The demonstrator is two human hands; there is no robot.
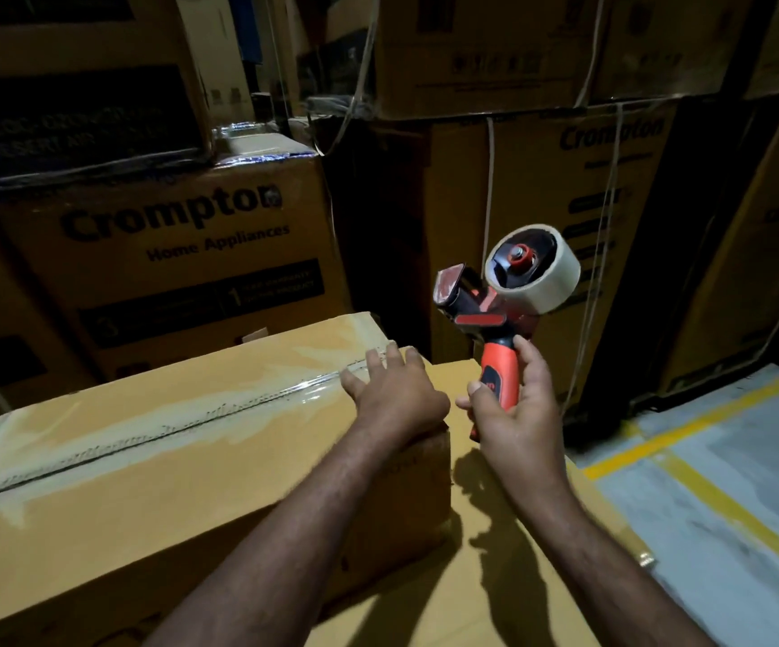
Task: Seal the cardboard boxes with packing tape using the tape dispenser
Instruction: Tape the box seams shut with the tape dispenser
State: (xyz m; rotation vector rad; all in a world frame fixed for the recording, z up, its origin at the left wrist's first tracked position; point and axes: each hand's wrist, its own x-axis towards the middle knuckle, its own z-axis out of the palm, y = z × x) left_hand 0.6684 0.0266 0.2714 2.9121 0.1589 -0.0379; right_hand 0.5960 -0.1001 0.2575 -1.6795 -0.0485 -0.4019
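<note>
A long cardboard box point(154, 469) lies in front of me, with clear tape running along its top seam. My left hand point(394, 389) rests flat on the box's right end, fingers spread over the taped seam. My right hand point(513, 408) grips the orange handle of a red and black tape dispenser point(495, 315), held upright in the air just right of the box. A roll of clear packing tape point(537, 270) sits on the dispenser. The box rests on a larger cardboard box point(485, 581) underneath.
Stacked Crompton appliance cartons point(182, 245) rise close behind and to the left. More tall cartons point(579, 189) bound with string stand behind the dispenser. At the right is grey floor point(742, 469) marked with yellow lines.
</note>
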